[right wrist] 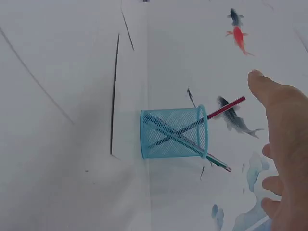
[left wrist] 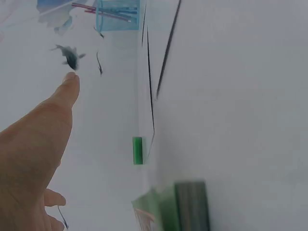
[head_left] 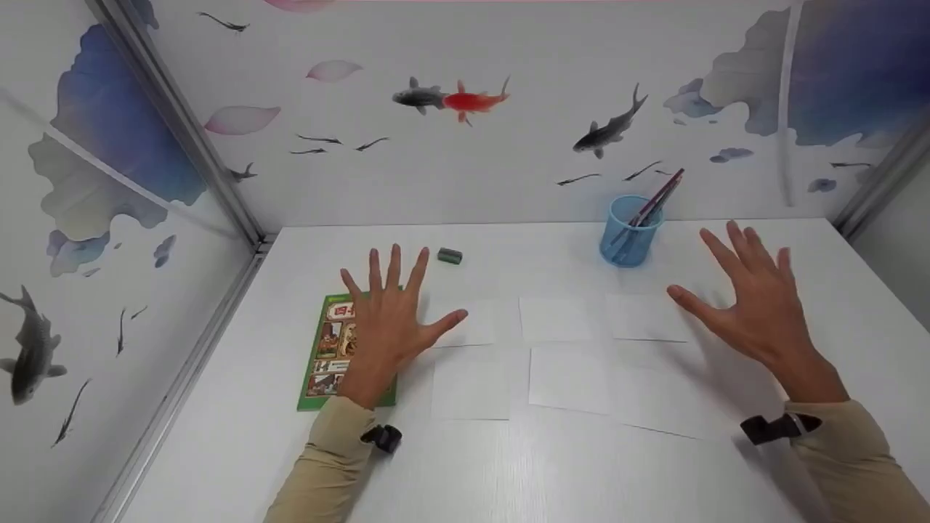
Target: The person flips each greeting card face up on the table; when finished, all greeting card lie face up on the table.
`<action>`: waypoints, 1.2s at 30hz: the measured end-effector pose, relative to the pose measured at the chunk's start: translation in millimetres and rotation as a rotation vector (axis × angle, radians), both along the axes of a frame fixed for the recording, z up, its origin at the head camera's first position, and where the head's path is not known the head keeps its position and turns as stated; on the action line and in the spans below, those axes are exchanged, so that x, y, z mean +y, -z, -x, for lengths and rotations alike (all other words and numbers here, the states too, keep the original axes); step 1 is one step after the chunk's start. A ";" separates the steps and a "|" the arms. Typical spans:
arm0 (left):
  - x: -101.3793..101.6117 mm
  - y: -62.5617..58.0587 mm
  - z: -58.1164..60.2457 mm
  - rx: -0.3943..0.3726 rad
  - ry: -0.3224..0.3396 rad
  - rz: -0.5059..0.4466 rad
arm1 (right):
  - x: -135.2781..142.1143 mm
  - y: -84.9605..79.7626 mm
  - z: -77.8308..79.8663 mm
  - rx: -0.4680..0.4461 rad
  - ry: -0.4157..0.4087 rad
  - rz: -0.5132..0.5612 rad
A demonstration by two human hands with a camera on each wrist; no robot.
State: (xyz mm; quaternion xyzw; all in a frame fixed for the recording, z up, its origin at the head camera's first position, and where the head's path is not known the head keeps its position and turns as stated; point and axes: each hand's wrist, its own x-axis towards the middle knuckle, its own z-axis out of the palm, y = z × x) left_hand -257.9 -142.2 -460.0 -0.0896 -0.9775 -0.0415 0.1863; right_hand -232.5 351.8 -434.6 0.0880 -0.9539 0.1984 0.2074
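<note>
My left hand (head_left: 389,327) is held over a green-bordered book (head_left: 327,356) with small pictures on its cover, fingers spread wide, nothing in it. On the other side my right hand (head_left: 759,312) has its fingers spread too and holds nothing, to the right of the paper sheets. Several white square sheets (head_left: 556,319) lie in two rows between the hands. Beyond the left fingertips sits a small green block (head_left: 450,256), like an eraser. A blue mesh pen cup (head_left: 628,243) with several pencils (head_left: 657,197) stands at the back, left of the right fingertips.
The white table (head_left: 465,472) meets a back wall (head_left: 465,174) printed with fish and petals. A similar printed panel (head_left: 94,305) with a metal rail (head_left: 185,378) bounds the left side. Black wrist straps show at both sleeves.
</note>
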 end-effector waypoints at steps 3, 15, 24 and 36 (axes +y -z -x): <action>22.8 -6.3 -9.1 0.008 0.082 -0.031 | -5.4 -1.4 -5.9 -0.050 -0.120 0.079; 146.6 -4.3 -56.9 -0.212 0.609 -0.052 | -24.9 17.0 -13.3 -0.440 -0.403 0.069; 208.1 8.5 -66.3 -0.403 0.778 0.212 | -21.0 32.2 -23.6 -0.457 -0.452 0.062; 208.8 15.3 -65.7 -0.355 0.779 0.122 | -21.7 19.7 -31.2 -0.603 -0.378 -0.054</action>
